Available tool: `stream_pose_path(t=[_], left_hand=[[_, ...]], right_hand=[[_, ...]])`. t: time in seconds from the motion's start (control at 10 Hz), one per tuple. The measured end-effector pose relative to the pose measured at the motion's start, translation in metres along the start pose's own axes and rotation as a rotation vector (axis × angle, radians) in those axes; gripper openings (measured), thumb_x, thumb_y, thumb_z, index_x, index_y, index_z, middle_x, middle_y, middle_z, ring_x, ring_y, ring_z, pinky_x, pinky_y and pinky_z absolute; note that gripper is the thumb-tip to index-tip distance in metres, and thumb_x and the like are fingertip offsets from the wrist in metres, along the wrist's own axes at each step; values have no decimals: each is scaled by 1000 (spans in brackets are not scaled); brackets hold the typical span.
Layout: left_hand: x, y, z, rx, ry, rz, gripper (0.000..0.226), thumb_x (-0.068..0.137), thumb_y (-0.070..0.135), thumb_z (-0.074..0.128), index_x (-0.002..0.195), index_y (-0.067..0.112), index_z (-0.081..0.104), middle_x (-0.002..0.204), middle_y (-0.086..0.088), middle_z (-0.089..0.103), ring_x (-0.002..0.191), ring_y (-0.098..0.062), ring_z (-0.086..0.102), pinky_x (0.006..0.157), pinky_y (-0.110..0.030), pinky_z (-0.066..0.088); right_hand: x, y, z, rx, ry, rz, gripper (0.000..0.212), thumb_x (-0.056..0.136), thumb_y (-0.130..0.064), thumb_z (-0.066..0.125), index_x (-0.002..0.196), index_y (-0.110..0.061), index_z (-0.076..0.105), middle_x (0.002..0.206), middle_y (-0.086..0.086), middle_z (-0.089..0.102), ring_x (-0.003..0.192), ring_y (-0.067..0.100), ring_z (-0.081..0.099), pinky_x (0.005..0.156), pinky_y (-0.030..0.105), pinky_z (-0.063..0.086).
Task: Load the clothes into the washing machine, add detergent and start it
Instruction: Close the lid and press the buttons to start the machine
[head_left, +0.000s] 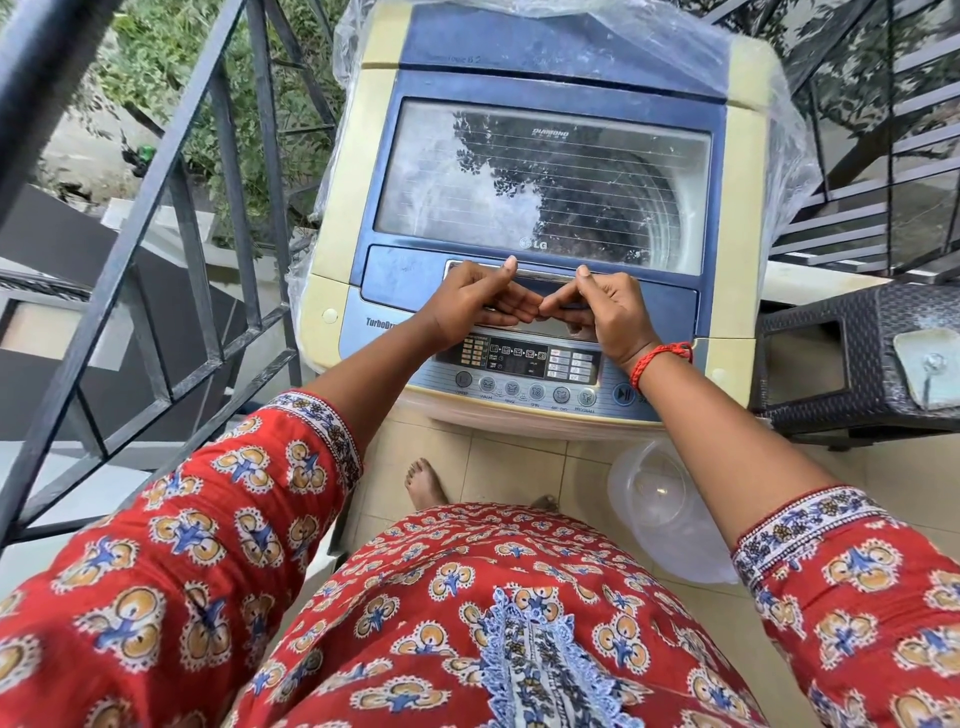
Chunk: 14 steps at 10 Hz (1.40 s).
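A cream and blue top-loading washing machine (332, 249) stands in front of me with its glass lid (545, 182) down. Through the glass the drum shows dimly, and I cannot tell what is inside. My left hand (478, 301) and my right hand (608, 306) sit side by side at the silver lid handle (545, 273), thumbs on its top edge and fingers curled under it. Below my hands lies the control panel (524, 364) with a row of round buttons. No clothes or detergent are in view.
A clear plastic cover (779, 145) is bunched behind and around the machine. A dark metal railing (208, 218) runs along the left. A black wicker stool (857, 364) stands at the right, a clear plastic tub (670, 504) on the tiled floor below it.
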<state>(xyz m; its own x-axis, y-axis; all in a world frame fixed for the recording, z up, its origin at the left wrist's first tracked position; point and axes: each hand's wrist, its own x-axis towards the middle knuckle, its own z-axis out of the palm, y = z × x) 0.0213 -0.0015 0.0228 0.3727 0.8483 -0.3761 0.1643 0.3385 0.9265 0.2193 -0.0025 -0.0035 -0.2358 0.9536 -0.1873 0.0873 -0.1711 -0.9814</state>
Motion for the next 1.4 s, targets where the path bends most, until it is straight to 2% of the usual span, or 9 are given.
stream_pose_path(t=[0.2,0.5,0.8,1.0,1.2,1.3,1.4], left_hand=[[2,-2,-1,-7,1,-4,57,105,33,30,104,-8,69,100,-23,72,96,-32,70,84,-34,58],[2,-3,-1,-2,-5,6,57,105,32,29,105,-9,68,100,-24,71,97,-33,70,84,-33,58],[2,-4,-1,-9,-9,14,54,105,32,30,101,-4,70,98,-22,72,94,-30,71,80,-30,57],[3,-4,-1,0,-8,15,56,105,32,30,104,-7,69,99,-22,72,96,-32,70,84,-34,58],[1,-3,0,-9,-3,6,57,105,34,30,104,-7,70,97,-19,73,94,-28,71,84,-34,58],[1,-3,1,1,8,13,56,105,34,31,102,-6,70,97,-19,73,94,-29,71,84,-35,57],[1,-4,3,-3,37,17,56,104,34,33,101,-6,71,96,-20,73,93,-31,71,82,-33,58]], right_hand=[[1,2,0,16,-6,13,50,101,-28,38,79,0,74,79,24,72,78,31,73,59,33,44],[2,3,0,-26,5,8,51,101,-28,37,79,-1,75,79,23,73,78,33,73,61,43,42],[2,3,0,-12,-5,11,54,101,-29,37,83,8,72,80,25,72,77,30,73,59,34,42],[1,2,0,-4,5,6,51,101,-28,38,80,2,74,79,24,72,74,29,73,58,32,44],[4,8,0,19,0,13,51,98,-35,40,78,-3,75,80,24,72,80,36,72,64,47,45],[3,5,0,14,0,2,51,98,-34,40,77,-3,75,80,24,72,81,35,73,62,38,48],[3,5,0,7,4,-10,51,98,-34,40,77,-3,75,80,24,72,80,35,73,61,41,46]])
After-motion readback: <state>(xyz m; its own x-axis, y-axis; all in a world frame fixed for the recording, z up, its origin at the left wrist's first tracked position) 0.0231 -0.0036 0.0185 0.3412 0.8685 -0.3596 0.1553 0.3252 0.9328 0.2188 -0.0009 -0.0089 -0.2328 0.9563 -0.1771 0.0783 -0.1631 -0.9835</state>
